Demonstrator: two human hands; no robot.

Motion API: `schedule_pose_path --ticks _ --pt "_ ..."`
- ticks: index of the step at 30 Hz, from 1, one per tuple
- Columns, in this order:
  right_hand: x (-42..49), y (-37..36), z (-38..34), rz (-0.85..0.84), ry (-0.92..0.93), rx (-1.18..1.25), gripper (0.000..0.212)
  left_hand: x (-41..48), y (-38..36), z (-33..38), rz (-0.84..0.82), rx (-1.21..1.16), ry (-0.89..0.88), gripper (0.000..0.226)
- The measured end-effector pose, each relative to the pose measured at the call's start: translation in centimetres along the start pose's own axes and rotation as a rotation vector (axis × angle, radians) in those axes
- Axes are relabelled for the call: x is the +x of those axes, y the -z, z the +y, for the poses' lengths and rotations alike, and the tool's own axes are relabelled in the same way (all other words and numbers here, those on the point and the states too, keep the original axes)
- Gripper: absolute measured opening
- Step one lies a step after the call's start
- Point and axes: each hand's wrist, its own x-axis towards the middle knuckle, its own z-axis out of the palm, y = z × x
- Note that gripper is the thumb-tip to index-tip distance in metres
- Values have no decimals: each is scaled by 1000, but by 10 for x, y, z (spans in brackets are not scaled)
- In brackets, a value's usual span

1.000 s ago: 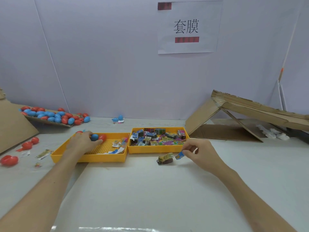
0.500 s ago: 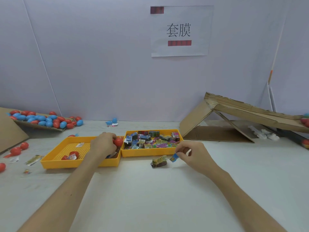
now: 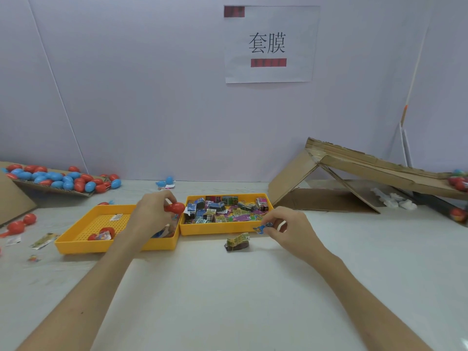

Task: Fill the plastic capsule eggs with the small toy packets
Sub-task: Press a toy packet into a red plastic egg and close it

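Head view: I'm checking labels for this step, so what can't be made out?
Head view:
- The red egg: open or closed unclear; left hand covers part.
- The blue packet pinched by right hand: print too small.
- The eggs on cardboard ramp: cut off by right edge.

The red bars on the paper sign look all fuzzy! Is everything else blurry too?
Head view: the red bars on the white paper sign are smeared blocks, its black characters crisp; the left hand gripping a red plastic capsule egg and right hand pinching a small blue toy packet look sharp; red eggs at the right edge are soft; shadows on the white table faint.
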Motion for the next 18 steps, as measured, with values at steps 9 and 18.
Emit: schedule_pose_path --ticks 9,18 --pt "0 2 -7 61 -44 92 18 -49 7 71 179 -558 -250 26" --pt "4 9 -12 60 -206 375 18 -89 -44 120 -399 -1449 145 26"
